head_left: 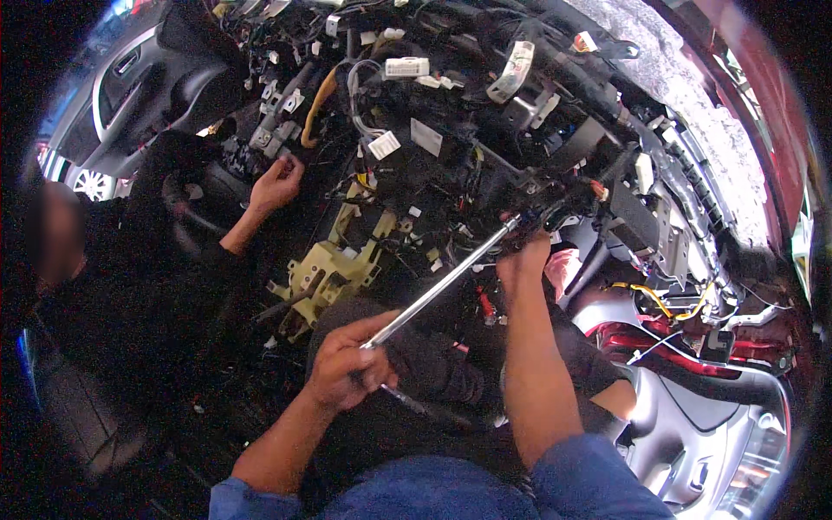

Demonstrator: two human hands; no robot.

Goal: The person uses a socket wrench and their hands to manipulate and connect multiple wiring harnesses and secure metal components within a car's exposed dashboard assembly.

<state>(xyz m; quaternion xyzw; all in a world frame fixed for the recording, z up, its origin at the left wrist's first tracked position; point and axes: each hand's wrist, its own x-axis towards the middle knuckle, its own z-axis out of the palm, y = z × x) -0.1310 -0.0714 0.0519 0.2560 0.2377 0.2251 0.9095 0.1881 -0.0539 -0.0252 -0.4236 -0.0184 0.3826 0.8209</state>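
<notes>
My left hand (351, 360) is closed around the near end of a long chrome extension bar (446, 282). A shorter metal piece, perhaps a ratchet handle, pokes out below that hand. The bar slants up and to the right into dark wiring and brackets under a stripped car dashboard. At its far end is my right hand (524, 260), bent at the wrist; its fingertips are lost in shadow among the wires, so their grip does not show. A pale yellow-green plastic bracket (325, 273) lies left of the bar.
A co-worker's hand (276, 184) reaches toward a metal steering column part (276, 130) on the left. Exposed harnesses with white labels (407, 68) hang across the top. An open car door (693, 416) stands at lower right, a black door panel (143, 87) at upper left.
</notes>
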